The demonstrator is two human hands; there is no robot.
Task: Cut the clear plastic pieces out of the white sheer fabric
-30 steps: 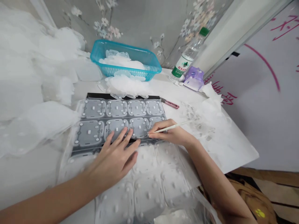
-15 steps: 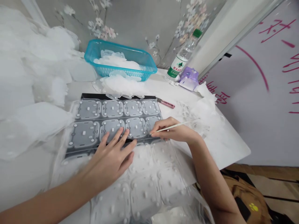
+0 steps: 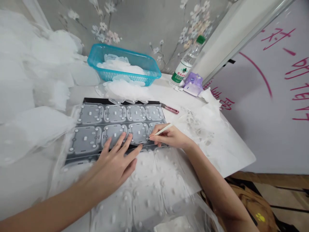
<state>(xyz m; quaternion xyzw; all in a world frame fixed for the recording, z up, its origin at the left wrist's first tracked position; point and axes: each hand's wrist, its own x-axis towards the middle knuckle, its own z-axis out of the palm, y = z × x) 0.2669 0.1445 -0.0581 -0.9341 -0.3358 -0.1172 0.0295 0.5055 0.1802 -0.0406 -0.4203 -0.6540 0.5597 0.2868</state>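
Observation:
A translucent plastic sheet with rows of rounded-square molded panels lies partly over a black board. My left hand rests on it with fingers spread, fingertips on the second row of panels. Between the fingers of my right hand is a thin white stick-like tool, held like a pen. Its lower end is at the lower right corner of a second-row panel; the very tip is too small to make out.
Behind stands a blue basket of translucent pieces, with a pile of pieces before it. A pink-handled cutter, a water bottle, a purple packet and plastic scraps lie rightward. White sheets heap at left.
My right hand has moved slightly left along the panel row, and the white tool is now tilted more steeply. My left hand stays in place on the sheet.

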